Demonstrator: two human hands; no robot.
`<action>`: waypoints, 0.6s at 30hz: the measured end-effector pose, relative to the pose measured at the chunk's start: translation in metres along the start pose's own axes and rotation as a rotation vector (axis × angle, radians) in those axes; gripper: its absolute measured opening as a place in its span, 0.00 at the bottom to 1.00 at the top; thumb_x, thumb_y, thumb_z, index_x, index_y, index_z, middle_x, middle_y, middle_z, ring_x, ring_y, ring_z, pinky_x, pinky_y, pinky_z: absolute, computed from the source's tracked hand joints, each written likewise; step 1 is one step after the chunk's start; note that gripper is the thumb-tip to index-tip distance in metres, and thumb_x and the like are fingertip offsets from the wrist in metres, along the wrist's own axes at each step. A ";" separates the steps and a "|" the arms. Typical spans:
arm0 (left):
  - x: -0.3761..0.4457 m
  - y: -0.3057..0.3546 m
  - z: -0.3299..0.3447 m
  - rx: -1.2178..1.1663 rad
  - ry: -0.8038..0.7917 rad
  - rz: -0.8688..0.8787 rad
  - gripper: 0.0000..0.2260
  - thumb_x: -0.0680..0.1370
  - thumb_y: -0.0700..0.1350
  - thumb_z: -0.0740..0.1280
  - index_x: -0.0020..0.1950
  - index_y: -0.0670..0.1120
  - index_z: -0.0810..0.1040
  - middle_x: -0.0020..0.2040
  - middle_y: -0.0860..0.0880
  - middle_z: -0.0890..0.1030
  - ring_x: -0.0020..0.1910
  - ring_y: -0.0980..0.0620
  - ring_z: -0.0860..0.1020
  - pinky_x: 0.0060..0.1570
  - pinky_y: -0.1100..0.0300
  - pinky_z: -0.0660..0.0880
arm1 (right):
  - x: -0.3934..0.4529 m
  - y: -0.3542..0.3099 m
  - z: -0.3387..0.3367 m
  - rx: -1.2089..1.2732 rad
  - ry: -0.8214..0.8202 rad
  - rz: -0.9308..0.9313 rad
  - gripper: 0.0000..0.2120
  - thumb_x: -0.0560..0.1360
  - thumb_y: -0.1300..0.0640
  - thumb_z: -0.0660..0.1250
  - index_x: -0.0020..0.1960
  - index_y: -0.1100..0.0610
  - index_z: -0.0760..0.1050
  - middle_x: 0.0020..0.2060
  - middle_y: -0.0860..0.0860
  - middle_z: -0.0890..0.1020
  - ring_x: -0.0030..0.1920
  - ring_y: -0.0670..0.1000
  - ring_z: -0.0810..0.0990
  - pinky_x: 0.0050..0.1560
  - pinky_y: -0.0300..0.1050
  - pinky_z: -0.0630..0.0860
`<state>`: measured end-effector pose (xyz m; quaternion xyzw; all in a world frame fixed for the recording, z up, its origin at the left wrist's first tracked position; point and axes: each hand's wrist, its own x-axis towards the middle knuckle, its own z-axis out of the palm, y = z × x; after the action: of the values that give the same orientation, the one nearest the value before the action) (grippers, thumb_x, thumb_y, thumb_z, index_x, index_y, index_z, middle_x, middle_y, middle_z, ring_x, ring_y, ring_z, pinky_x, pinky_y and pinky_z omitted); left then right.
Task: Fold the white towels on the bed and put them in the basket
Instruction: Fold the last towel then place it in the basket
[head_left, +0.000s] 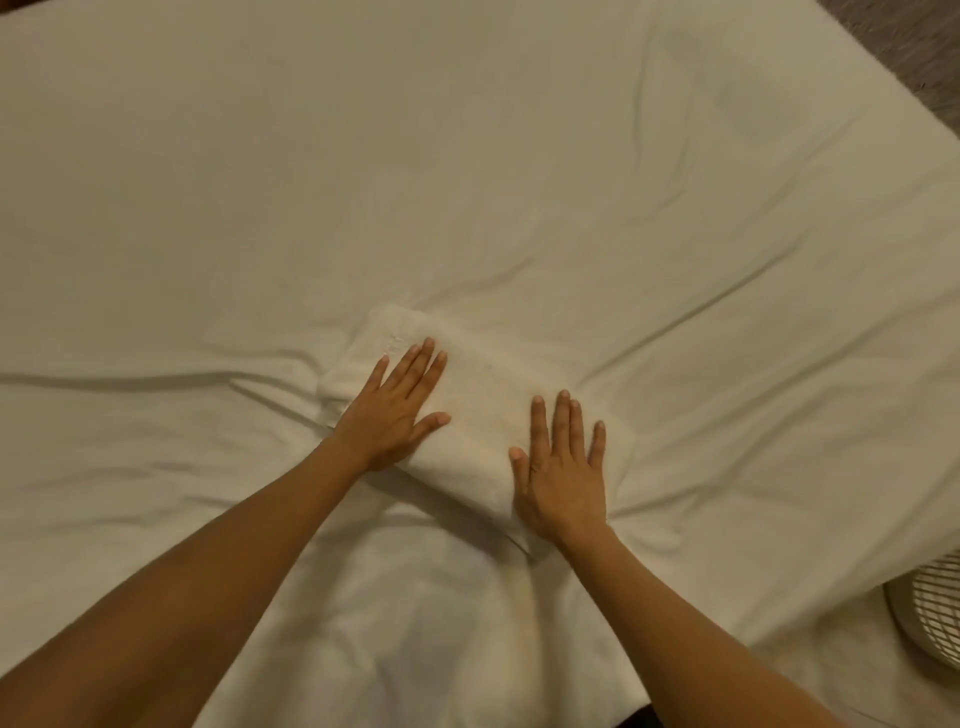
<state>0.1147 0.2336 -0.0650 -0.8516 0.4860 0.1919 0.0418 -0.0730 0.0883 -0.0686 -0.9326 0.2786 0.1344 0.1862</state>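
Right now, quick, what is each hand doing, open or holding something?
Left hand: open, fingers straight, pressing flat on the folded towel.
Right hand: open, fingers spread, pressing flat on the same towel's near end.

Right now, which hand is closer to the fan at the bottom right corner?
Right. The right hand presses flat on the folded towel at its fan-side end; the left hand presses the towel's other end, farther from the fan.

I find nothing to read here; no print, label, brand or number shows on the folded towel (483, 395) under my palms; the sheet of the bed (467, 156) carries none either.
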 end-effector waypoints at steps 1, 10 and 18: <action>0.004 -0.001 -0.008 -0.004 -0.011 0.010 0.35 0.75 0.65 0.38 0.76 0.47 0.34 0.76 0.48 0.33 0.77 0.51 0.39 0.76 0.50 0.41 | 0.006 0.006 -0.010 0.018 0.002 -0.025 0.29 0.80 0.44 0.43 0.76 0.51 0.35 0.77 0.56 0.41 0.77 0.55 0.40 0.74 0.56 0.35; 0.089 0.012 -0.056 0.254 -0.387 0.091 0.51 0.66 0.61 0.75 0.77 0.44 0.50 0.78 0.43 0.56 0.77 0.45 0.56 0.74 0.48 0.51 | 0.066 0.043 -0.052 0.174 -0.510 0.072 0.49 0.66 0.34 0.70 0.76 0.51 0.48 0.73 0.56 0.62 0.71 0.60 0.64 0.71 0.59 0.62; 0.080 0.015 -0.056 0.360 -0.302 0.077 0.43 0.58 0.63 0.78 0.67 0.46 0.67 0.63 0.47 0.72 0.64 0.46 0.70 0.68 0.49 0.60 | 0.052 0.022 -0.052 0.056 -0.319 0.076 0.41 0.60 0.37 0.76 0.66 0.55 0.67 0.62 0.55 0.72 0.62 0.57 0.70 0.64 0.52 0.65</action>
<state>0.1546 0.1459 -0.0410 -0.7729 0.5327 0.2290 0.2578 -0.0355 0.0251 -0.0467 -0.8827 0.2842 0.2798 0.2487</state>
